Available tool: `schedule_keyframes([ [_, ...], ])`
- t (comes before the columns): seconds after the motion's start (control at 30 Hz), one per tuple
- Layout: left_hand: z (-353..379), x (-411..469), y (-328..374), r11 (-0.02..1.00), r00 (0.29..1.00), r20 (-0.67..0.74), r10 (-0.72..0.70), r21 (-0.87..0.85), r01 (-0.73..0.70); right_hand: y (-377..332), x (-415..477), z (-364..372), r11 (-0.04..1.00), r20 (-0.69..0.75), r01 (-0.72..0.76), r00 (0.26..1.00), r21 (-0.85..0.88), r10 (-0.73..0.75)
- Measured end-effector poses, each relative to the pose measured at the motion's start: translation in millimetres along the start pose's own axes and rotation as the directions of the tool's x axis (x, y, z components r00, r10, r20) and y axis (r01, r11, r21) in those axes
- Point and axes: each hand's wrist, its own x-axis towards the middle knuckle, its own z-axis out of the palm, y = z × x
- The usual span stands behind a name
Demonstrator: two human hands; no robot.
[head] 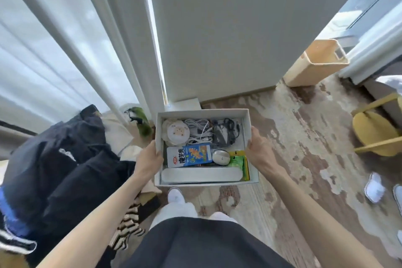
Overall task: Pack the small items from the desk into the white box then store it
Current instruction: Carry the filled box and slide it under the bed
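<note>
I carry the open white box in front of me above the floor. My left hand grips its left wall and my right hand grips its right wall, thumbs over the rim. Inside lie a round white case, white cables, a black cable bundle, a blue-and-white snack packet, a small oval silver device, a green packet and a long white case along the near wall.
A white cabinet panel stands straight ahead, white curtains to its left. Dark clothes pile at the left. A tan bin leans at the right, with a yellow stool and white slippers on the patterned rug.
</note>
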Motion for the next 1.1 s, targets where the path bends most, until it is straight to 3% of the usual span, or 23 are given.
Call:
schedule_keyframes([
  [0.2,-18.9,98.5,11.6,0.993,0.992,0.034,-0.12,0.022,0.12,-32.6,116.1,12.9,0.996,0.079,0.038,0.996,-0.079,-0.032],
  [0.37,-19.3,190.0,27.4,0.968,0.974,0.077,-0.215,0.149,0.202,-39.7,219.4,31.0,0.995,0.202,-0.002,0.979,-0.095,0.022],
  [0.6,-6.9,285.2,52.8,0.922,0.938,-0.007,-0.345,0.183,0.341,-48.8,338.6,51.0,0.989,0.303,0.019,0.952,-0.15,0.028],
  [0.9,6.4,349.8,35.2,0.842,0.849,0.041,-0.527,0.164,0.514,-69.6,408.3,84.1,0.973,0.373,-0.015,0.922,-0.229,0.102],
  [1.1,15.5,387.9,4.5,0.841,0.843,0.102,-0.528,0.2,0.503,-61.1,435.3,128.6,0.97,0.374,-0.032,0.919,-0.243,0.124],
])
